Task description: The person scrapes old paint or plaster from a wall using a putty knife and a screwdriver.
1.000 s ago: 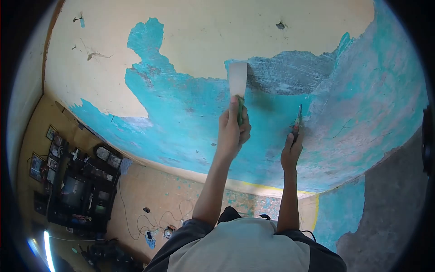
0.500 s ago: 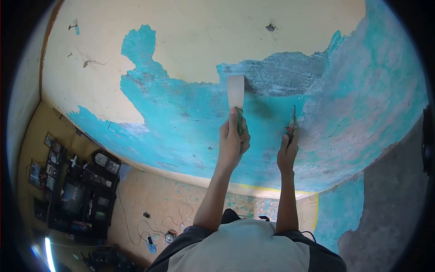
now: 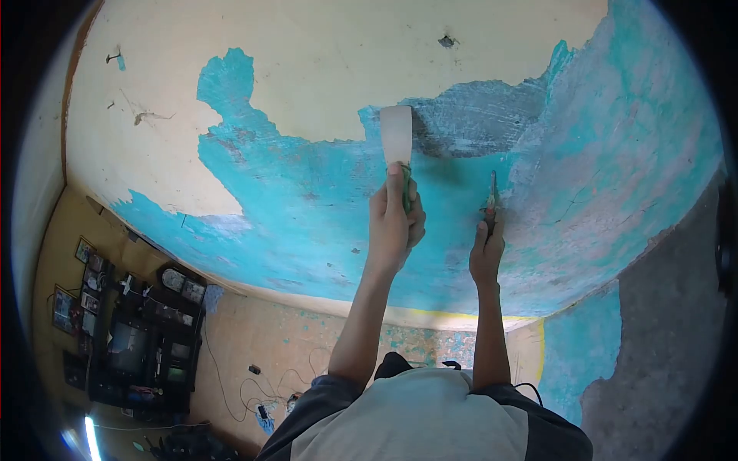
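My left hand [image 3: 393, 227] is closed round the green handle of a wide-bladed scraper [image 3: 397, 134]. The blade's broad edge lies at the border between cream paint [image 3: 330, 69] and exposed turquoise paint [image 3: 307, 173], beside a rough grey patch [image 3: 484, 115]. To the right and a little lower, my right hand [image 3: 487, 250] grips a slim pointed tool [image 3: 493, 192], its tip up, in front of the turquoise surface. What exactly this tool is cannot be made out.
At lower left stands a dark cabinet [image 3: 146, 346] with a screen, picture frames [image 3: 64, 309] nearby. Cables and small items [image 3: 265, 415] lie on the floor [image 3: 223, 376]. A bright tube light [image 3: 93, 438] shows at the bottom left. Bare grey wall [image 3: 669, 330] is at right.
The scraper in my left hand has moved up a little, its edge now higher at the paint border. The tool in my right hand stands slightly higher. The view has shifted slightly.
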`<action>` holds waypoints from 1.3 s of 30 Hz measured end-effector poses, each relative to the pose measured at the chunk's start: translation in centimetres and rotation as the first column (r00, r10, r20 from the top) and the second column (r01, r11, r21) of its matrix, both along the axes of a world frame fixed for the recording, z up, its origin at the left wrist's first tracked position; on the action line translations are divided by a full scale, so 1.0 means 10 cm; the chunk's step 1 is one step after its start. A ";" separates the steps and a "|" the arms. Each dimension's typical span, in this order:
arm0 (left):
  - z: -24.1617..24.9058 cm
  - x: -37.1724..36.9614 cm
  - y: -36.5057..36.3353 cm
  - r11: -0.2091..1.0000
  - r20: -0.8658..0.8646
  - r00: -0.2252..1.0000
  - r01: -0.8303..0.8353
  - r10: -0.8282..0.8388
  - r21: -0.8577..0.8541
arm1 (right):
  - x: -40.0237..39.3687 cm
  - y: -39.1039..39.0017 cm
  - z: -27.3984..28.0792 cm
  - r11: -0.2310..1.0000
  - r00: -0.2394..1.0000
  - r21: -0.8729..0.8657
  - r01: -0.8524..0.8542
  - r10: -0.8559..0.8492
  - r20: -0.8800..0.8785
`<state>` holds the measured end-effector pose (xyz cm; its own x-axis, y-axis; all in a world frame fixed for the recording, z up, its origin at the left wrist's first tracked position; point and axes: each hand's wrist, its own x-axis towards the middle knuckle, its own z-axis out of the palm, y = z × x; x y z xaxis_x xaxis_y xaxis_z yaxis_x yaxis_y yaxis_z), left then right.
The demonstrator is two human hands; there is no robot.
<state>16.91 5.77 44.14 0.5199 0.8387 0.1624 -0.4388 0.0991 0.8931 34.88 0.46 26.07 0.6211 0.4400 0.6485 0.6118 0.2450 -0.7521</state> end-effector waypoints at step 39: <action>-0.27 -0.01 0.01 0.998 0.019 0.999 -0.046 0.047 -0.033 | -0.07 -0.08 0.08 0.995 0.992 -0.081 -0.063 0.054 -0.114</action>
<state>16.82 5.87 41.42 0.4774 0.8667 0.1450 -0.4613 0.1068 0.8808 34.19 -0.31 26.82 0.6587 0.5278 0.5362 0.5098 0.2111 -0.8340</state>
